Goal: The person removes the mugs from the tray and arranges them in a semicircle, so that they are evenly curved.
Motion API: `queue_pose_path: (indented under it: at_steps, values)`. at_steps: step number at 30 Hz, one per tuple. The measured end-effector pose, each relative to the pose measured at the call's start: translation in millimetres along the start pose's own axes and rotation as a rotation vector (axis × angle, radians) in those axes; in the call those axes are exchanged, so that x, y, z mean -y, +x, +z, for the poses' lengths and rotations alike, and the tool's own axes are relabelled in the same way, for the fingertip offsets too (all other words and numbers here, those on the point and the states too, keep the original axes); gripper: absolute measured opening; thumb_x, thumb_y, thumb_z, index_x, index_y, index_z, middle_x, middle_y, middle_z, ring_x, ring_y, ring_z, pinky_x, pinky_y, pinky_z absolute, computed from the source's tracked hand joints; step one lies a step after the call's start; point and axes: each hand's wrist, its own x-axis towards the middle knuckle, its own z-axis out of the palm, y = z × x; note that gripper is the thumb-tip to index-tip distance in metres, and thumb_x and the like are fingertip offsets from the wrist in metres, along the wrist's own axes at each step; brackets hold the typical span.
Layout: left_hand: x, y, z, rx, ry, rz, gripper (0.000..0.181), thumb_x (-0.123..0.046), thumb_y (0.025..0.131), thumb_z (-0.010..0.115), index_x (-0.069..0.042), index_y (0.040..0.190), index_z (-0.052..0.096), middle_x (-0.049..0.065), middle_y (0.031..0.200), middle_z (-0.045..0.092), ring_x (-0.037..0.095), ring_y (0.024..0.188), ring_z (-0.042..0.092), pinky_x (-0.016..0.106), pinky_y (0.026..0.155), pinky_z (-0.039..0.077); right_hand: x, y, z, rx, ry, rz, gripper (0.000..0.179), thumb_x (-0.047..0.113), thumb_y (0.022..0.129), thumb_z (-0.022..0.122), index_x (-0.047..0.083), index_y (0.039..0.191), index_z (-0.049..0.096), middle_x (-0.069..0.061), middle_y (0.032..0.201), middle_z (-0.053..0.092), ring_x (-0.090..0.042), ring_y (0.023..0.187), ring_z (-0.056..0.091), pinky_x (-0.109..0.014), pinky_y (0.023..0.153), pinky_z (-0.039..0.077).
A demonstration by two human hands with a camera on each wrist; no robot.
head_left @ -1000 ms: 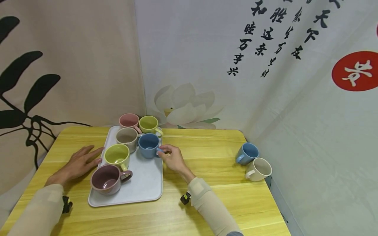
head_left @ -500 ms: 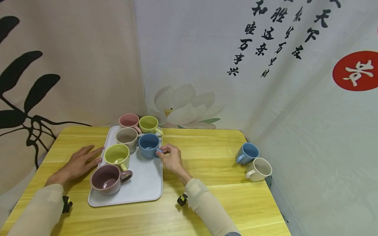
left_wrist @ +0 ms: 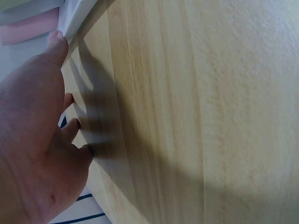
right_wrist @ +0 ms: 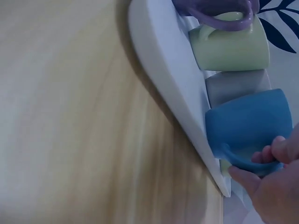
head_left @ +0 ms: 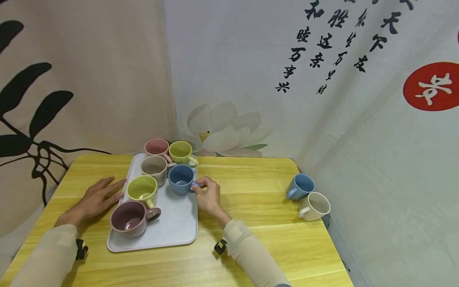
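Note:
My right hand [head_left: 209,195] pinches the handle of a blue mug [head_left: 181,180] at the right side of a white tray [head_left: 175,235]. In the right wrist view, thumb and fingers close round that handle of the blue mug [right_wrist: 250,121]. My left hand [head_left: 94,199] lies with fingers spread at the tray's left edge, its thumb [left_wrist: 57,46] against the rim. On the tray also stand a grey mug [head_left: 155,167], a yellow-green mug [head_left: 141,187], a purple mug [head_left: 128,219], a pink mug [head_left: 156,146] and a second yellow-green mug [head_left: 180,150].
A second blue mug [head_left: 302,186] and a cream mug [head_left: 314,206] stand together at the right edge of the wooden table [head_left: 258,223]. A printed curtain [head_left: 229,71] hangs right behind the table.
My right hand has drawn the blue mug slightly toward me, away from the yellow-green mug behind it. The left hand has stayed in place.

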Motion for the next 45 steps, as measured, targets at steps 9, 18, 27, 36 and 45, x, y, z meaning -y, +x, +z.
queue_pose_path:
  at_steps: [9,18,27,36,45]
  values:
    - [1.3,0.5,1.3,0.004,-0.005,-0.002,0.067,-0.044,0.119,0.056,-0.011,0.175,0.040,0.047,0.175,0.023,0.075,0.159,0.020,0.092,0.123,0.014,-5,-5.9,-1,-0.073,0.022,-0.026,0.007,0.006,0.097,0.088,0.009,0.100,0.083,-0.005,0.091,0.082,-0.002,0.085,0.069,-0.027,0.085,0.060]
    - [5.9,0.3,4.3,-0.009,-0.011,0.008,0.067,-0.045,0.119,0.055,-0.014,0.176,0.038,0.048,0.174,0.023,0.075,0.158,0.021,0.092,0.123,0.014,0,-3.1,-24,-0.134,0.067,0.026,0.008,0.005,0.097,0.088,0.010,0.101,0.083,-0.005,0.093,0.083,-0.006,0.087,0.071,-0.033,0.089,0.060]
    - [4.8,0.3,3.7,-0.018,-0.008,0.013,0.066,-0.044,0.119,0.056,-0.015,0.176,0.039,0.048,0.174,0.024,0.074,0.158,0.022,0.092,0.123,0.015,-15,1.4,-55,-0.250,0.050,0.062,0.009,0.004,0.097,0.088,0.010,0.101,0.083,-0.007,0.095,0.083,-0.012,0.090,0.072,-0.039,0.091,0.061]
    - [-0.4,0.6,1.1,0.007,-0.010,-0.009,0.067,-0.044,0.119,0.055,-0.012,0.176,0.037,0.048,0.175,0.022,0.074,0.159,0.019,0.092,0.124,0.013,-33,6.1,-91,-0.359,0.026,0.118,0.008,0.005,0.098,0.087,0.008,0.104,0.082,-0.011,0.098,0.082,-0.017,0.092,0.074,-0.023,0.078,0.058]
    - [-0.9,0.9,0.8,0.017,-0.016,-0.015,0.069,-0.046,0.119,0.054,-0.013,0.177,0.036,0.048,0.175,0.020,0.074,0.160,0.018,0.093,0.124,0.012,-47,10.1,-119,-0.469,-0.013,0.164,0.008,0.006,0.099,0.088,0.006,0.105,0.083,-0.014,0.099,0.083,-0.024,0.095,0.076,-0.023,0.076,0.059]
